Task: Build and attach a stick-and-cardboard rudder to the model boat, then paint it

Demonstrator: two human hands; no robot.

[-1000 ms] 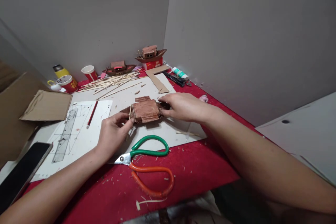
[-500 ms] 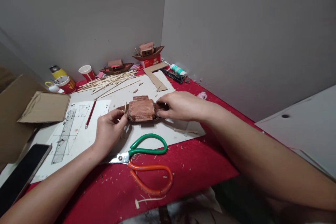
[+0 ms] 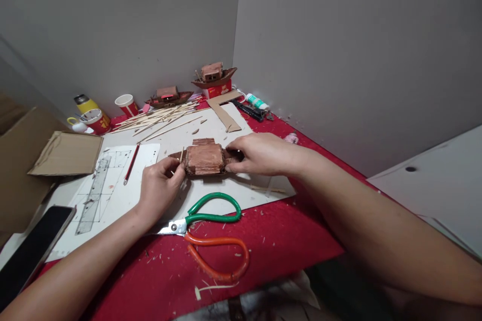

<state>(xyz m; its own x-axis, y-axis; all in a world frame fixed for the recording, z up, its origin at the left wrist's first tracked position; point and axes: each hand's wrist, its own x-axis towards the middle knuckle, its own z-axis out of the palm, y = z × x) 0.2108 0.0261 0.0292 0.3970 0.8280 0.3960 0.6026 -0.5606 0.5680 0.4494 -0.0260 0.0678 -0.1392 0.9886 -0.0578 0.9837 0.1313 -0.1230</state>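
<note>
We cannot see either end of the brown model boat [image 3: 205,159], near the middle of the worktop [image 3: 271,230]: our left hand [image 3: 160,188] pinches a thin stick [image 3: 182,154] against one, our right hand [image 3: 259,153] clasps the other. The scissors [image 3: 211,233] lie toward the near edge; a phone [image 3: 33,246] is cut off at the left edge.

Desk's pretty cluttered: green-and-orange scissors [image 3: 188,221] on the red cloth [image 3: 278,233], phone [image 3: 32,248] at the left edge, red pencil [image 3: 131,164] on a drawing sheet [image 3: 109,195], pile of sticks [image 3: 161,116] further back, two little boats [image 3: 168,95] [image 3: 213,76], paper cup [image 3: 127,105]
</note>
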